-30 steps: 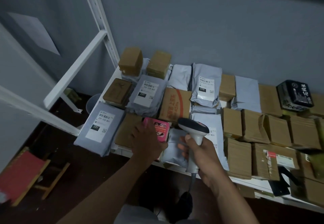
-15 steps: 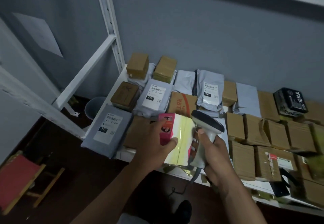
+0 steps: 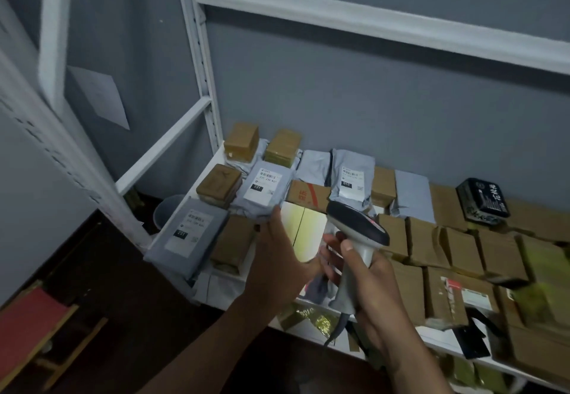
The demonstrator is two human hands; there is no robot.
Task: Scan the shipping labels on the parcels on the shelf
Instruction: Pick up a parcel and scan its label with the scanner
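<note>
My left hand (image 3: pixel 279 265) holds a flat white and yellow box (image 3: pixel 303 233) lifted above the front of the white shelf (image 3: pixel 216 282). My right hand (image 3: pixel 367 273) grips the handle of a grey barcode scanner (image 3: pixel 356 224), its dark head right beside the box's right edge. Grey mailer bags with white labels lie on the shelf: one at the front left (image 3: pixel 188 233), one behind it (image 3: pixel 263 190), one further back (image 3: pixel 351 178). Brown cardboard parcels (image 3: pixel 431 239) fill the right side.
White shelf posts (image 3: pixel 203 63) and a diagonal brace (image 3: pixel 160 153) stand at the left. An upper shelf rail (image 3: pixel 370 20) crosses overhead. A black box (image 3: pixel 482 201) sits at the back right. A red stool (image 3: pixel 27 319) and a grey bin (image 3: pixel 168 211) are on the dark floor.
The pink-ended box rose from the shelf in my left hand and turned, its pale yellow face now showing. My right hand brought the scanner up beside it. The camera tilted upward.
</note>
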